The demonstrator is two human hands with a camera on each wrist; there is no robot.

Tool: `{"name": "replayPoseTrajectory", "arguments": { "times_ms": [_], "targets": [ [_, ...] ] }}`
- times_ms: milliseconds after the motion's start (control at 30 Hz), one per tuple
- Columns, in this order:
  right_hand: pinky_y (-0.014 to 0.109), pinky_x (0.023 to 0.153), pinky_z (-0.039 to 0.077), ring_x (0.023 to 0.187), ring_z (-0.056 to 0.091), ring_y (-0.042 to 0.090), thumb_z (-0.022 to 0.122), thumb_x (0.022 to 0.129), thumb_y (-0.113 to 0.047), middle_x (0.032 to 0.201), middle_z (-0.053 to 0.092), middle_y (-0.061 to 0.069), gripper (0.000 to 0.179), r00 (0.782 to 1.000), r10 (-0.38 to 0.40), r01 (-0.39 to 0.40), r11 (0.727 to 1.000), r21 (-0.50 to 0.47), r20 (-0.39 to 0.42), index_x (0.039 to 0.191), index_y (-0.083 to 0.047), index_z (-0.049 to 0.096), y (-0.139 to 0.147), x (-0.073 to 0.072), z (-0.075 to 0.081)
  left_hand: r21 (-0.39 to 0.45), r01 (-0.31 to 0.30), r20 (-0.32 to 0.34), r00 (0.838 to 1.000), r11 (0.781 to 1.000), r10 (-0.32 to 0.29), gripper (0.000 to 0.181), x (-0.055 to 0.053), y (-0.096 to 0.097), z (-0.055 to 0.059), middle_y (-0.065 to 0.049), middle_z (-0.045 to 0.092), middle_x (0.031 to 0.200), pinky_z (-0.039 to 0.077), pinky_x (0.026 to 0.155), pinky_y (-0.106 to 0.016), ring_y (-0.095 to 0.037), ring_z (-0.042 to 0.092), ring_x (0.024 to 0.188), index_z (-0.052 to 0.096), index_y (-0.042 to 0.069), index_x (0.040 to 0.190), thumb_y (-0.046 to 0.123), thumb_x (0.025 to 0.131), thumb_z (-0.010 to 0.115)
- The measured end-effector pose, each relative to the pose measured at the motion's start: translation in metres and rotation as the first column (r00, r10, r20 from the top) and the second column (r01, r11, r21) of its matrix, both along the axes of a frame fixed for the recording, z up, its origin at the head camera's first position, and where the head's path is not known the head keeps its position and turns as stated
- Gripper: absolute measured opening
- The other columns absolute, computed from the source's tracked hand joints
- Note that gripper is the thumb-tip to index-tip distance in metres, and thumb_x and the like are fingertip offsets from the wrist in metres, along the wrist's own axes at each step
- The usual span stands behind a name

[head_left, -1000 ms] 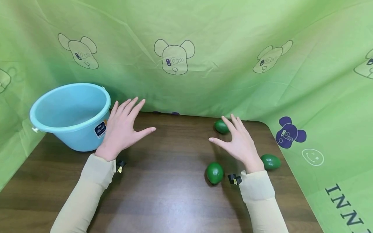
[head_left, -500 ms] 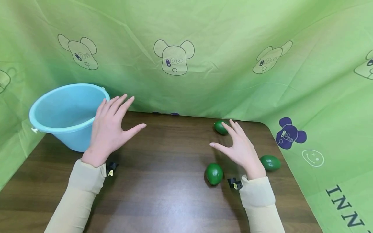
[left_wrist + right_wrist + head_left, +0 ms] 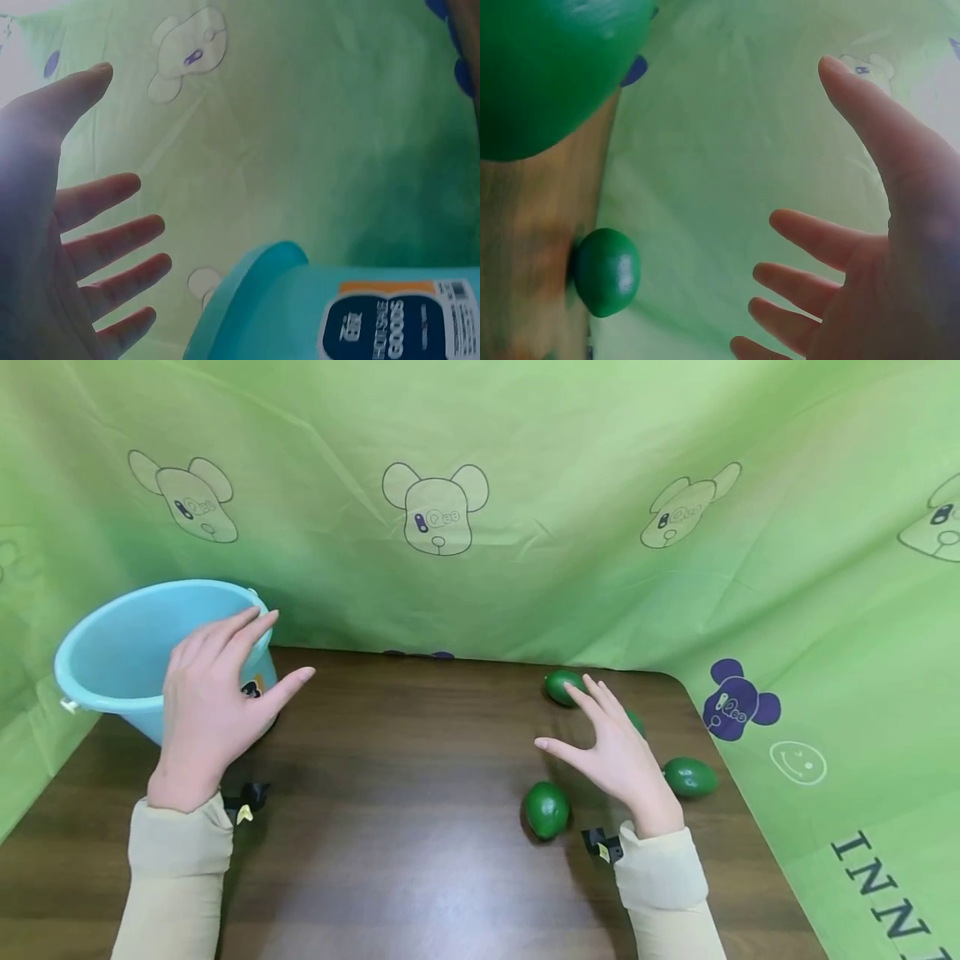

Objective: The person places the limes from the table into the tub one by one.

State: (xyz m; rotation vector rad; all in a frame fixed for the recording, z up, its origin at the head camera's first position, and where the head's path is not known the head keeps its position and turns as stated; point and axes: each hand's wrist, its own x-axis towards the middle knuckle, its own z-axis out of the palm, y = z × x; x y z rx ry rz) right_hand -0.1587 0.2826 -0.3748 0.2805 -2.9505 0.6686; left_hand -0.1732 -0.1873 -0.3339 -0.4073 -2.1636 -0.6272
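Where the right hand hovers: four glossy green oval fruits around it
Round blue plastic bucket: beyond left hand
Both hands: loosely outspread

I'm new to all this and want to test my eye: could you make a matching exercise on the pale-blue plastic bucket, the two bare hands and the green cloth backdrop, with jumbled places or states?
Things
1. pale-blue plastic bucket
2. left hand
3. right hand
4. green cloth backdrop

Places or states
A. open and empty, nearest the glossy green oval fruits
B. printed with cartoon animal heads
C. open and empty, partly hiding the bucket in the head view
D. standing on the left side of the brown wooden table

Right pairs: 1-D, 2-C, 3-A, 4-B
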Motion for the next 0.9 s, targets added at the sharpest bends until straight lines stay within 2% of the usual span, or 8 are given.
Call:
{"name": "replayPoseTrajectory", "arguments": {
  "times_ms": [267, 500, 600, 667, 767, 900],
  "targets": [
    [0.070, 0.109, 0.026, 0.154, 0.012, 0.030, 0.070, 0.084, -0.071, 0.168, 0.016, 0.000, 0.096, 0.998, 0.037, -0.035, 0.999, -0.041, 0.049, 0.160, -0.023, 0.035, -0.001, 0.009, 0.015, 0.063, -0.060, 0.039, 0.998, 0.996, 0.058, 0.071, 0.015, -0.019, -0.006, -0.009, 0.065, 0.135, 0.038, 0.103, -0.056, -0.038, 0.056, 0.123, 0.067, 0.012, 0.136, 0.042, 0.074, 0.087],
    [0.070, 0.109, 0.026, 0.154, 0.010, 0.029, 0.070, 0.085, -0.068, 0.169, 0.014, 0.000, 0.095, 0.997, 0.039, -0.036, 0.998, -0.045, 0.063, 0.161, -0.024, 0.034, 0.002, 0.011, 0.021, 0.090, -0.099, 0.062, 0.994, 0.991, 0.093, 0.072, 0.019, -0.031, -0.010, -0.012, 0.065, 0.134, 0.036, 0.105, -0.056, -0.042, 0.055, 0.121, 0.066, 0.011, 0.137, 0.041, 0.075, 0.088],
    [0.069, 0.110, 0.026, 0.153, 0.012, 0.030, 0.071, 0.085, -0.068, 0.169, 0.015, 0.000, 0.095, 0.996, 0.041, -0.037, 0.998, -0.049, 0.075, 0.161, -0.024, 0.034, 0.003, 0.012, 0.023, 0.080, -0.114, 0.111, 0.988, 0.990, 0.105, 0.068, 0.019, -0.034, -0.011, -0.012, 0.064, 0.134, 0.036, 0.103, -0.057, -0.043, 0.056, 0.119, 0.068, 0.011, 0.135, 0.043, 0.077, 0.087],
    [0.069, 0.110, 0.026, 0.152, 0.016, 0.033, 0.071, 0.085, -0.067, 0.168, 0.018, 0.002, 0.095, 0.996, 0.044, -0.041, 0.998, -0.048, 0.081, 0.161, -0.023, 0.034, 0.004, 0.013, 0.024, 0.069, -0.126, 0.166, 0.980, 0.990, 0.114, 0.066, 0.020, -0.036, -0.012, -0.012, 0.065, 0.134, 0.036, 0.101, -0.060, -0.044, 0.056, 0.117, 0.069, 0.011, 0.134, 0.043, 0.079, 0.087],
    [0.068, 0.110, 0.027, 0.150, 0.022, 0.038, 0.071, 0.085, -0.068, 0.167, 0.021, 0.006, 0.096, 0.994, 0.055, -0.051, 0.998, -0.042, 0.100, 0.161, -0.022, 0.034, 0.003, 0.015, 0.025, 0.052, -0.145, 0.257, 0.958, 0.988, 0.127, 0.062, 0.020, -0.039, -0.013, -0.015, 0.065, 0.132, 0.035, 0.098, -0.062, -0.044, 0.057, 0.116, 0.069, 0.010, 0.132, 0.044, 0.082, 0.084],
    [0.064, 0.111, 0.029, 0.148, 0.028, 0.038, 0.072, 0.083, -0.070, 0.164, 0.028, 0.009, 0.099, 0.984, 0.096, -0.092, 0.995, -0.036, 0.151, 0.160, -0.019, 0.035, 0.000, 0.017, 0.025, 0.017, -0.166, 0.343, 0.927, 0.986, 0.150, 0.055, 0.020, -0.041, -0.013, -0.018, 0.070, 0.119, 0.034, 0.093, -0.060, -0.042, 0.062, 0.106, 0.071, 0.008, 0.127, 0.045, 0.088, 0.079]
  ]
}}
